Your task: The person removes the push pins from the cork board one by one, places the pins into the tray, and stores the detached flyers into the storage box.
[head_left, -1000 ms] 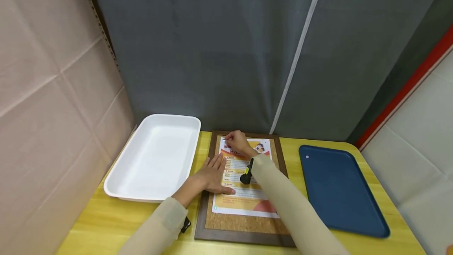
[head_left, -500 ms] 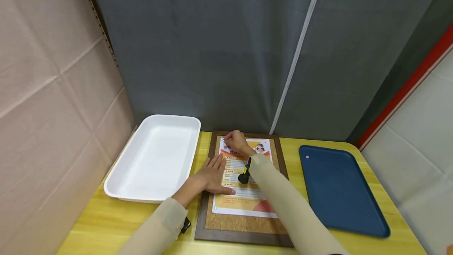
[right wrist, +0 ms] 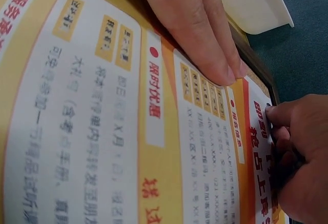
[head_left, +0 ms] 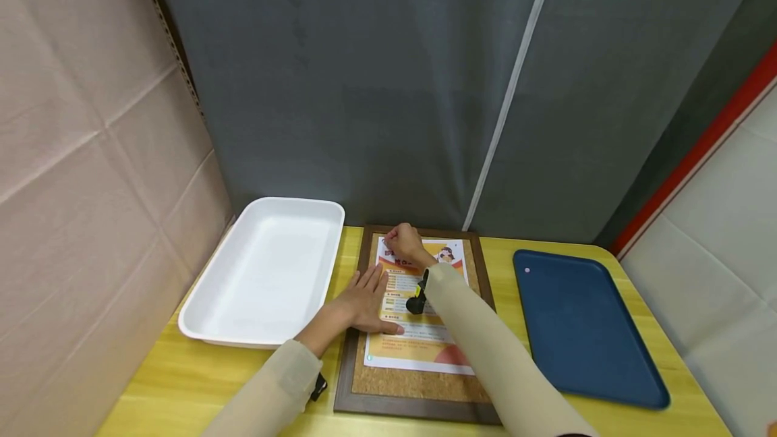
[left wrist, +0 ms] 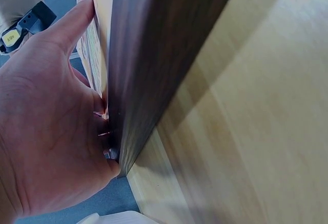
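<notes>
A printed poster (head_left: 419,349) lies on a cork board (head_left: 425,386) with a dark brown wooden frame. My left hand (head_left: 361,302) rests flat on the poster's left side, fingers spread, partly over the frame's edge. Near the poster's top left corner, my right hand (head_left: 407,243) has curled fingers and pinches a small thumbtack (right wrist: 268,105), mostly hidden by the fingertips. A green thumbtack (head_left: 369,357) sits at the poster's lower left corner, and a small dark tack (head_left: 456,245) shows at the upper right. The right forearm covers the lower right corner.
Left of the board stands a deep white tray (head_left: 261,275). A flat blue tray (head_left: 589,329) lies to the right, with one small pale tack (head_left: 527,270) in its far left corner. Behind the yellow table (head_left: 158,383) hangs a dark grey curtain (head_left: 364,86).
My right wrist and forearm have shifted slightly left while the fingers stay at the poster's top left corner. The left hand has not moved.
</notes>
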A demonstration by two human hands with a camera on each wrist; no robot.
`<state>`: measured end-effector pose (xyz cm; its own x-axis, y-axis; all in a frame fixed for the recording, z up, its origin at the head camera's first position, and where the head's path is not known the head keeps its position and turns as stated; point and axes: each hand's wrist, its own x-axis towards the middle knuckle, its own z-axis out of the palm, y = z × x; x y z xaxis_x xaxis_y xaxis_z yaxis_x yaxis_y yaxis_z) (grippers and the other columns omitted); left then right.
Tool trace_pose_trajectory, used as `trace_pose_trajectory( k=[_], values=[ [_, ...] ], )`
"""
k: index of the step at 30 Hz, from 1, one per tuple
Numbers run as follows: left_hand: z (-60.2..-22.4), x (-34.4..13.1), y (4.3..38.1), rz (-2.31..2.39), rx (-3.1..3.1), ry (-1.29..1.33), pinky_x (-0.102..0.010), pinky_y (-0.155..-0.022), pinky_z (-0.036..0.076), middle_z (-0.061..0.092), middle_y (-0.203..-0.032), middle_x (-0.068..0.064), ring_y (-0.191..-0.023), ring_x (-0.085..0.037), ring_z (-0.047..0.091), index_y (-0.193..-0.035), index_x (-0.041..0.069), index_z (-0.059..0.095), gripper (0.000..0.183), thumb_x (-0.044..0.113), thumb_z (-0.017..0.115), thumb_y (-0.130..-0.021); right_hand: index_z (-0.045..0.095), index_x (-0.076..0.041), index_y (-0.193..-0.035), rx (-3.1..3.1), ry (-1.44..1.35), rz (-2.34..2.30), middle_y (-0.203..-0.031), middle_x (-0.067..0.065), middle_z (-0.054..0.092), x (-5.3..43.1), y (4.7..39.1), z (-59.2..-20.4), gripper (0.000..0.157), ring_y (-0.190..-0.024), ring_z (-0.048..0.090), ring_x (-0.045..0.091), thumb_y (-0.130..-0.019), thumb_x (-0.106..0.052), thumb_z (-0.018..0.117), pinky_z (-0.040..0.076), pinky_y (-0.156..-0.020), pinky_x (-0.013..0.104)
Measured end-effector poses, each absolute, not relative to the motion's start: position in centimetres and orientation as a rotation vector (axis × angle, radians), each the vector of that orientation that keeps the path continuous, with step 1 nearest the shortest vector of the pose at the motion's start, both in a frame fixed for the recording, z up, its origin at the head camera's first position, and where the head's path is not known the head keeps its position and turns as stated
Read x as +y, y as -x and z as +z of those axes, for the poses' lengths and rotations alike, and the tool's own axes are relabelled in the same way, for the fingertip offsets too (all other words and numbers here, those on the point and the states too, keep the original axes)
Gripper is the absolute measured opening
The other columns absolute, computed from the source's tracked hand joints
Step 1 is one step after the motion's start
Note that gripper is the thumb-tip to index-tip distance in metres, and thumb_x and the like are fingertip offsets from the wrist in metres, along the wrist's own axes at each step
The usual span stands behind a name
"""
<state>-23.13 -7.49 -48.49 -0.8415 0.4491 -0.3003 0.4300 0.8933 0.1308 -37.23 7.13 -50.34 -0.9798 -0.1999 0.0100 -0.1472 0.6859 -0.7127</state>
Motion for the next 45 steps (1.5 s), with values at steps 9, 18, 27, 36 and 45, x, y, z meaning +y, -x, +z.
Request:
trace_pose_trajectory(
  k=[9, 18, 27, 36, 45],
  values=[
    [-48.40, -7.57, 23.06, 0.099, 2.733, -0.657, -0.051, -0.132, 0.012, 0.005, -0.177, -0.018, -0.165, -0.032, 0.006, -0.169, 0.001, 0.014, 0.128, 0.087, 0.058, -0.086, 0.076, -0.003, -0.102, 2.805, 0.291, -1.169, -0.095, 0.007, 0.072, 7.14, 37.30, -50.25, 0.014, -0.082, 0.064, 0.017, -0.104, -0.012, 0.065, 0.055, -0.077, 0.031],
    [-48.50, -7.50, 23.14, 0.111, 2.738, -0.658, -0.052, -0.132, 0.013, 0.006, -0.177, -0.019, -0.165, -0.032, 0.007, -0.169, 0.000, 0.015, 0.127, 0.086, 0.060, -0.086, 0.076, -0.004, -0.102, 2.799, 0.288, -1.154, -0.097, 0.007, 0.072, 7.15, 37.21, -50.23, 0.015, -0.084, 0.064, 0.017, -0.105, -0.013, 0.063, 0.054, -0.079, 0.032],
    [-48.58, -7.48, 23.21, 0.112, 2.741, -0.657, -0.052, -0.132, 0.013, 0.006, -0.177, -0.019, -0.165, -0.033, 0.007, -0.169, 0.001, 0.015, 0.127, 0.086, 0.060, -0.086, 0.072, -0.004, -0.095, 2.801, 0.307, -1.142, -0.090, 0.006, 0.068, 7.06, 37.09, -50.01, 0.017, -0.079, 0.061, 0.016, -0.105, -0.013, 0.062, 0.050, -0.075, 0.030],
    [-48.71, -7.39, 23.25, 0.105, 2.745, -0.649, -0.052, -0.132, 0.013, 0.006, -0.177, -0.018, -0.165, -0.032, 0.007, -0.169, 0.002, 0.015, 0.127, 0.086, 0.060, -0.086, 0.073, -0.005, -0.100, 2.804, 0.324, -1.100, -0.097, 0.007, 0.070, 7.16, 37.05, -49.96, 0.015, -0.085, 0.063, 0.019, -0.104, -0.014, 0.061, 0.053, -0.080, 0.034],
    [-48.61, -7.31, 23.10, 0.116, 2.739, -0.651, -0.052, -0.132, 0.012, 0.006, -0.177, -0.018, -0.165, -0.032, 0.007, -0.169, 0.002, 0.015, 0.127, 0.086, 0.060, -0.086, 0.074, -0.004, -0.105, 2.829, 0.345, -1.051, -0.102, 0.008, 0.072, 7.29, 37.13, -49.99, 0.016, -0.088, 0.065, 0.020, -0.104, -0.014, 0.061, 0.056, -0.086, 0.038]
  ],
)
